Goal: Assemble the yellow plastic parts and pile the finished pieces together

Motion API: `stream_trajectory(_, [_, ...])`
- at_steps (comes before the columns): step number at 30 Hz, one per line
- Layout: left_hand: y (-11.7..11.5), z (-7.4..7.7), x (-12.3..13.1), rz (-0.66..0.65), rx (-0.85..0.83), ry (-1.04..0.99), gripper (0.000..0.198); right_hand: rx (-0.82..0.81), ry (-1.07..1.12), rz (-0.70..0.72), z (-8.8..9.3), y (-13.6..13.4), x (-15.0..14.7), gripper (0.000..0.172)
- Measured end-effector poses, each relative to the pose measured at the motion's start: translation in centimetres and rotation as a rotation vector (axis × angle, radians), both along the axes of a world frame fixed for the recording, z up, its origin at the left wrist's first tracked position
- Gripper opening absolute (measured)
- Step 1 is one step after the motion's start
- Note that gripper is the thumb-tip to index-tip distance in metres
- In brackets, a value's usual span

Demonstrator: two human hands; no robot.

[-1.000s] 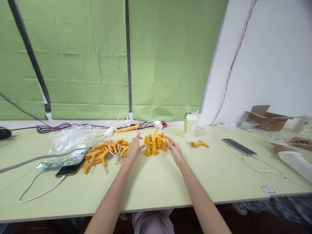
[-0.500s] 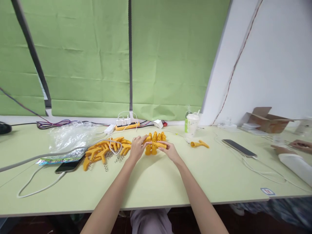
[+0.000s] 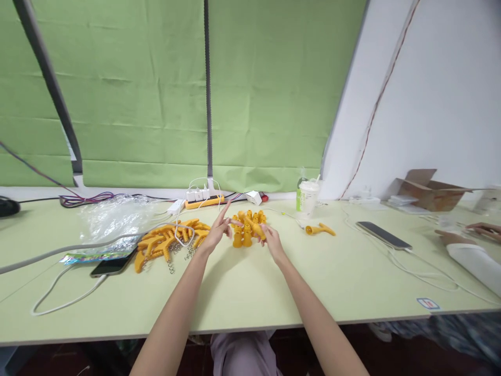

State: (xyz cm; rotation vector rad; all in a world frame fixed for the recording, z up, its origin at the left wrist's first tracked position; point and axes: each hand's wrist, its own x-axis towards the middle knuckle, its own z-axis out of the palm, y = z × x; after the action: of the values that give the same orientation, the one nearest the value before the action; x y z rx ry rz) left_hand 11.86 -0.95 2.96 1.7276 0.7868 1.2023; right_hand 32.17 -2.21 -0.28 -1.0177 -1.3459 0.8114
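Note:
My right hand [image 3: 271, 241] grips an orange plastic handle piece [image 3: 255, 227] just above a cluster of several small orange cones [image 3: 246, 230] standing on the pale green table [image 3: 250, 284]. My left hand [image 3: 216, 233] is at the piece's left end, thumb and middle finger pinched near it, index finger pointing up. Whether the left fingers hold anything is too small to tell. Left of my left hand lies a pile of orange handle pieces [image 3: 168, 241] with small metal springs [image 3: 191, 254].
A phone [image 3: 111, 266] on a white cable and a crumpled plastic bag [image 3: 113, 219] lie at the left. A power strip [image 3: 203, 202], a drink cup [image 3: 307, 198], one finished orange piece [image 3: 320, 229], another phone [image 3: 383, 235] and a cardboard box [image 3: 425, 190] stand farther off. Another person's hands [image 3: 465, 235] rest at the right edge.
My right hand picked up an orange handle piece from the cones. My left hand came in to its left end, gripped there, then lifted its index finger.

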Motion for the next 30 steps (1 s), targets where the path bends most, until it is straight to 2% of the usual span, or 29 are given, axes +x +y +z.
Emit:
stream_trajectory(2, [-0.2, 0.2, 0.2, 0.013, 0.132, 0.077, 0.060, -0.145, 0.157, 0.059, 0.1, 0.2, 0.4, 0.058])
stream_trajectory(6, [-0.5, 0.1, 1.0, 0.288, 0.321, 0.099, 0.064, -0.242, 0.169, 0.278, 0.9, -0.8, 0.8, 0.053])
stream_trajectory(9, [-0.5, 0.0, 1.0, 0.249, 0.271, 0.080, 0.050, -0.286, 0.045, 0.440, 1.2, -1.8, 0.6, 0.044])
stream_trajectory(11, [-0.4, 0.1, 0.8, 0.237, 0.196, 0.082, 0.040, -0.290, -0.014, 0.468, 1.1, -2.0, 0.2, 0.042])
stream_trajectory(13, [-0.4, 0.1, 0.6, 0.257, 0.156, 0.076, 0.041, -0.259, -0.050, 0.437, 0.8, -1.8, -0.1, 0.041])
stream_trajectory(16, [-0.6, -0.1, 0.7, 0.269, 0.162, 0.078, 0.055, -0.151, -0.151, 0.359, 0.4, -1.2, -0.3, 0.038])
stream_trajectory(20, [-0.5, -0.7, 0.9, 0.348, 0.113, 0.064, 0.053, 0.164, -0.359, 0.135, 0.6, -1.1, 0.2, 0.030])
stream_trajectory(22, [-0.2, -0.7, 0.6, 0.293, 0.041, 0.043, 0.052, 0.287, -0.426, 0.010, 0.8, -1.2, 0.6, 0.031])
stream_trajectory(24, [0.0, -0.4, 0.0, 0.191, -0.010, 0.001, 0.055, 0.316, -0.449, -0.088, 1.0, -1.1, 0.9, 0.030])
stream_trajectory(26, [0.1, 0.0, -0.7, 0.120, 0.008, -0.032, 0.053, 0.303, -0.438, -0.145, 0.9, -0.9, 1.0, 0.031])
stream_trajectory(30, [0.2, 0.1, -1.0, 0.081, 0.164, 0.060, 0.040, 0.274, -0.370, -0.127, 0.2, -0.3, 0.8, 0.034])
